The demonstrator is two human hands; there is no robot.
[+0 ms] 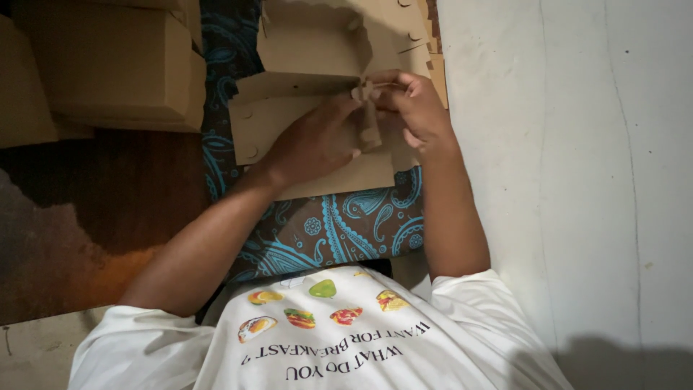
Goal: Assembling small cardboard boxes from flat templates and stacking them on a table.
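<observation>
A flat, die-cut cardboard box blank (317, 123) of plain brown colour lies partly folded on a dark cloth with a turquoise paisley pattern (339, 227), and everything else is placed here by reference to that blank. Its surface is matte and unprinted; the near panel lies flat with a straight lower edge, a side panel stands raised along the far edge, and small curved slits show near its left edge. A narrow tab (369, 119) stands up from the blank near its right end, bent and slightly crumpled. The left hand (314, 141) rests palm down on the blank's near panel, fingers spread flat and pressing the cardboard, the fingertips reaching to the base of the tab. The right hand (413, 108) sits at the blank's right end, its fingers curled narrow and pinching the top of the tab between thumb and forefinger. Just beyond the blank, on its far right side, more flat blanks (419, 36) with notched edges lie stacked. Well to the left of the blank stand 2 or more finished brown boxes (115, 65), closed and piled together, over a dark reddish-brown floor (94, 217). To the right of the blank runs a pale, scuffed wall or floor surface (577, 159). Nearer than the blank, the person's white printed shirt (325, 347) fills the bottom edge.
</observation>
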